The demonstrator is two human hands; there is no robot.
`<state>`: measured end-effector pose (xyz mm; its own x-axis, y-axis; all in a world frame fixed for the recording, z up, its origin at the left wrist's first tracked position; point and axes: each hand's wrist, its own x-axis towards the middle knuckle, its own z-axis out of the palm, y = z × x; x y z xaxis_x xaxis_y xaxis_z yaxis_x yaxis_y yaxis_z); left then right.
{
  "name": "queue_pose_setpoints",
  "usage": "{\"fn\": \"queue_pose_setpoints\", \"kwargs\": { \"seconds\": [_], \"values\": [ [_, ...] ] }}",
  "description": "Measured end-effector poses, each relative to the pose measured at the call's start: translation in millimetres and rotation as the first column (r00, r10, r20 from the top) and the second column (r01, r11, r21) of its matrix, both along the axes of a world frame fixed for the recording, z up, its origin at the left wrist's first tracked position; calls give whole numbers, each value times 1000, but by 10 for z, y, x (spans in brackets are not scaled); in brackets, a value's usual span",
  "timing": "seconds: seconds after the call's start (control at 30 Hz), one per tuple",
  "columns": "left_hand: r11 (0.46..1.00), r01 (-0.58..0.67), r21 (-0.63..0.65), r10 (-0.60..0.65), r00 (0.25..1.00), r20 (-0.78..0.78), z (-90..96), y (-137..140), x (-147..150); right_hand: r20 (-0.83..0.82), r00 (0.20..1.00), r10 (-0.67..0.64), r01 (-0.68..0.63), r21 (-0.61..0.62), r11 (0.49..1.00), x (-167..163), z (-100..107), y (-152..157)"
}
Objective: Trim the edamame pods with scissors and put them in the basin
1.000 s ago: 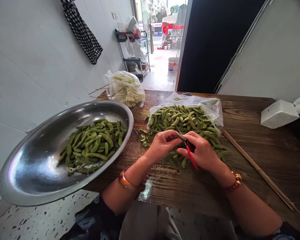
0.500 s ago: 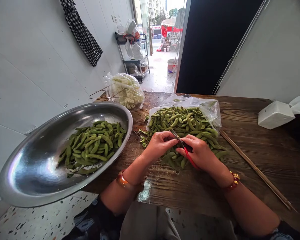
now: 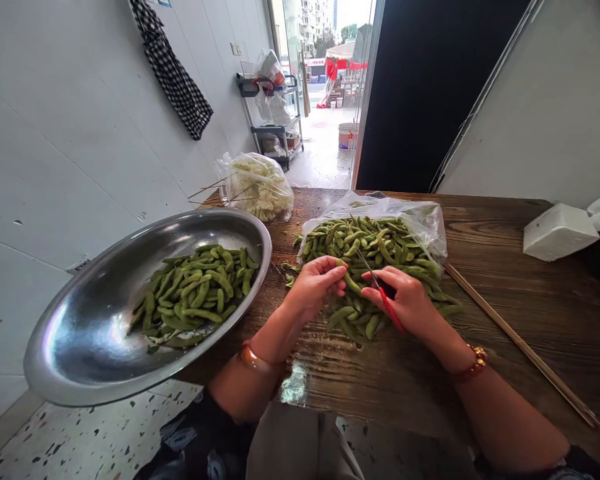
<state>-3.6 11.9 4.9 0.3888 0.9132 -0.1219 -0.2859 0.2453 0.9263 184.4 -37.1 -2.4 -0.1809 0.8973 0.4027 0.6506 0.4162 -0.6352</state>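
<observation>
My left hand (image 3: 314, 285) pinches one end of a green edamame pod (image 3: 351, 283), whose other end points toward my right hand. Red-handled scissors (image 3: 387, 305) are in my right hand (image 3: 401, 293), blades pointing up and left, just beside the pod. Behind and under both hands spreads a heap of edamame pods (image 3: 365, 237), partly on a clear plastic bag (image 3: 420, 223). To the left, a wide steel basin (image 3: 85, 347) holds another pile of pods (image 3: 200, 287).
A bag of pale cauliflower-like pieces (image 3: 260, 187) stands at the table's back left, with thin sticks beside it. Long wooden skewers (image 3: 520, 340) lie on the wooden table (image 3: 485, 233) at right. A white tissue box (image 3: 560, 232) sits at the right edge.
The scissor blades have drawn back from my left fingers. A pod now shows between my hands, held in the left. The view has shifted slightly.
</observation>
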Motion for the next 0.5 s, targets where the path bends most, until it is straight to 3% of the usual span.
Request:
{"fn": "queue_pose_setpoints", "kwargs": {
  "seconds": [0.3, 0.5],
  "values": [
    [975, -178, -132, 206, 948, 244, 72, 46, -37, -21, 1000, 0, 1, 34, 999, -11, 19, -14],
    [991, -88, -105, 111, 963, 245, 43, 0, 6, -35, 999, 23, -22, 26, 999, -33, -3, -8]
  ]
}}
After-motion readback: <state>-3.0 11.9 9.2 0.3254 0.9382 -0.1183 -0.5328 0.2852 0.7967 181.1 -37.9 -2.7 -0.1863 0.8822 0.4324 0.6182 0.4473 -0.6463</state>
